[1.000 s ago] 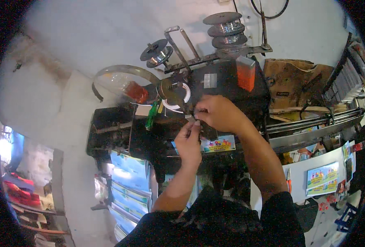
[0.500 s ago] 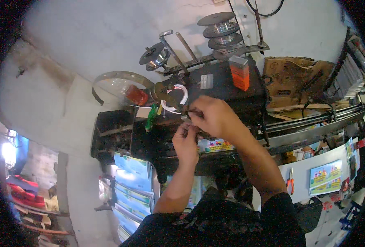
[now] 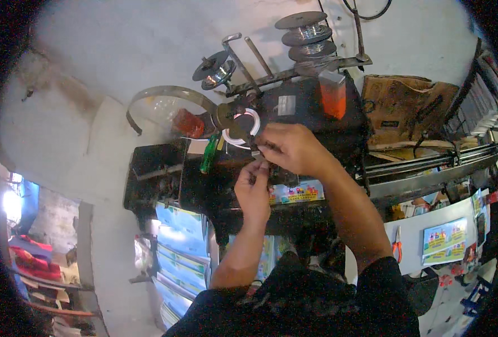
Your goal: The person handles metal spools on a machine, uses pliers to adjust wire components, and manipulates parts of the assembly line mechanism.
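Both hands meet at the front of a dark machine [image 3: 302,101], close to a small greyish metal part [image 3: 255,152]. My left hand [image 3: 253,184] comes from below with thumb and fingers pinched together just under that part. From the right, my right hand [image 3: 295,149] has its fingers curled and closed at the part's upper side. Whatever lies between the fingertips is too small and too covered to make out. Just beyond the hands is a white ring [image 3: 254,119]. A green-handled tool [image 3: 209,154] lies left of them, near a red container [image 3: 187,123].
Wire spools [image 3: 305,36] stand on a bar behind the machine, with another spool [image 3: 218,73] to the left. An orange box [image 3: 333,100] sits on top. Cardboard [image 3: 409,112] and metal rails [image 3: 434,168] are at right. Printed sheets [image 3: 184,247] and orange-handled pliers [image 3: 397,247] lie lower down.
My right hand has moved slightly, its fingers lower and more curled around the metal part. My left hand stays pinched nearby. The whole view has shifted a little.
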The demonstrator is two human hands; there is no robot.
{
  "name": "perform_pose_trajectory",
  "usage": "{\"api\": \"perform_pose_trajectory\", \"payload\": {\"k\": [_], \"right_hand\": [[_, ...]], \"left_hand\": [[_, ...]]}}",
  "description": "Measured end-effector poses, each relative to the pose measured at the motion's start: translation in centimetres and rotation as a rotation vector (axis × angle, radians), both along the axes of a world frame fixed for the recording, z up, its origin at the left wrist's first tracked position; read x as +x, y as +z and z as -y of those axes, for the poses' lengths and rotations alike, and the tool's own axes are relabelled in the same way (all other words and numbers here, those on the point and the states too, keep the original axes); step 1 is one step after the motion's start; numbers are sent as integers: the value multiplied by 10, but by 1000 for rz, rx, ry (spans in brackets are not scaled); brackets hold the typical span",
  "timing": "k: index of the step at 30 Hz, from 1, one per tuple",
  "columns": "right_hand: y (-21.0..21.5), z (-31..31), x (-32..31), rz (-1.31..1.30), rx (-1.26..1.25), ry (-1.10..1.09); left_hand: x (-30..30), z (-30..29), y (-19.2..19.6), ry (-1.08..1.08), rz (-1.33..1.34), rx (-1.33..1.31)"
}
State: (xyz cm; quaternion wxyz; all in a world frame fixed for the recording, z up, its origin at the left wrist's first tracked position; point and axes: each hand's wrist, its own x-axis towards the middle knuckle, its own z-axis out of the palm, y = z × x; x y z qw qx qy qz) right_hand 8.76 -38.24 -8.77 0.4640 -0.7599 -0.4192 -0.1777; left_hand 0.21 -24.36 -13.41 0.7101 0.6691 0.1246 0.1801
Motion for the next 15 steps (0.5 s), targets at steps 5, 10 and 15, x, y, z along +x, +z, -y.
{"api": "perform_pose_trajectory", "payload": {"k": [5, 10, 15], "right_hand": [[-5, 0, -1, -31, -36, -13], [-15, -1, -1, 4, 26, -3], [-16, -1, 0, -23, 17, 23]], "left_hand": [[-1, 0, -1, 20, -10, 168], [-1, 9, 2, 0, -13, 13], [7, 15, 8, 95, -76, 243]]}}
